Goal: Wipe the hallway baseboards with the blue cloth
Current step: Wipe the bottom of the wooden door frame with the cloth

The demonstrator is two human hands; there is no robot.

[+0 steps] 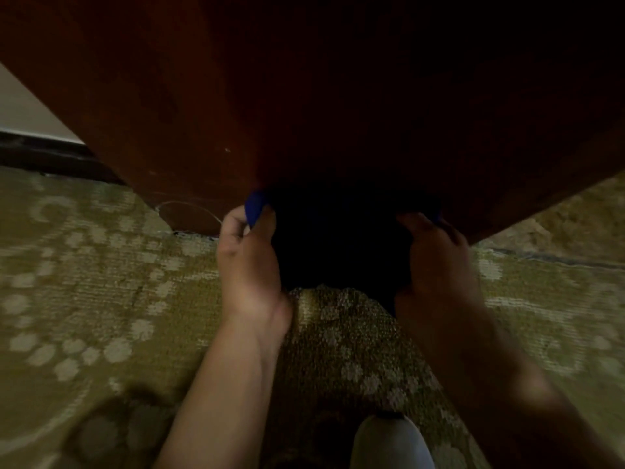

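Note:
The blue cloth (338,238) hangs spread between my two hands, mostly in deep shadow, with one bright blue corner showing at its upper left. My left hand (248,262) pinches that left corner between thumb and fingers. My right hand (436,258) grips the cloth's right edge, its fingers curled over the top. The cloth is held close against the bottom of a dark red-brown wooden panel (304,96). A dark baseboard (44,154) runs along the pale wall at the far left.
Patterned olive and cream carpet (101,299) covers the floor. The wooden panel's lower edge meets the carpet left of my left hand. A grey shoe tip (389,441) shows at the bottom, between my forearms.

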